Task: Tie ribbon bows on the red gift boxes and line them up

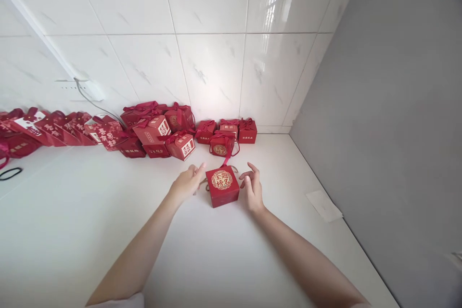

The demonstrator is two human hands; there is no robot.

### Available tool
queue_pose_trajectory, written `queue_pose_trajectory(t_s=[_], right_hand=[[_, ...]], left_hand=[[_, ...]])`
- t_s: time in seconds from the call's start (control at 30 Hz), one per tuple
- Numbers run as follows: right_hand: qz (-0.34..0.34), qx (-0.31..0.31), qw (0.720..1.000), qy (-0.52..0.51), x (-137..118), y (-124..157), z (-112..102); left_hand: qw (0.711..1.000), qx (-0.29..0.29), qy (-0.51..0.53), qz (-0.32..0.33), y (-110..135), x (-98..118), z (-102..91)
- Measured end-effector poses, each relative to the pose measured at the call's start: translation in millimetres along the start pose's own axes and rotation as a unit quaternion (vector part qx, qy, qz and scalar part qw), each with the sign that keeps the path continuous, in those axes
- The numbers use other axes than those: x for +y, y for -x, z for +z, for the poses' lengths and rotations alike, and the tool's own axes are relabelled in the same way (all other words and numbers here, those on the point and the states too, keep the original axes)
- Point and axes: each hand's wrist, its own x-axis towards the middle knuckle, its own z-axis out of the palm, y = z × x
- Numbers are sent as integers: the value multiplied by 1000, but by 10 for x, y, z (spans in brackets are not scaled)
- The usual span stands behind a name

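A red gift box (224,192) with gold lettering in a round emblem on its lid stands on the white tabletop between my hands. A brown cord handle (207,186) shows at its left side, and a red ribbon (226,159) trails behind it. My left hand (186,184) is just left of the box, thumb raised apart from the fingers, close to the cord. On the other side, my right hand (253,188) is beside the box with its fingers loosely curled and apart. Neither hand visibly grips anything.
Several small red gift boxes (222,146) with ribbons stand behind, near the tiled wall (209,72). More boxes are piled up (151,130) and lined up to the left. A white paper piece (324,205) lies right, by a grey panel (390,120). A cable (94,105) hangs from a socket.
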Motion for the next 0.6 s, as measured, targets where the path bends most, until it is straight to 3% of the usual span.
queue_pose_trajectory(t_s=[0.07,0.13,0.27,0.4,0.5,0.6], right_hand=[[26,-8,999,-22,-4,11,16],[39,-38,998,-38,-24,43,56],[44,-53,997,-37,-91,136,131],[-11,-47,999,-21,-181,175,139],[-48,-68,997,-1,-235,163,131],[-54,-79,995,-4,-225,145,133]], left_hand=[[995,-88,0,-39,32,-89,171],[990,-133,29,-39,67,-140,297],[989,-107,80,60,165,-171,421],[966,-102,181,152,212,-216,533],[936,-106,256,217,131,-334,668],[922,-105,294,230,-28,-527,794]])
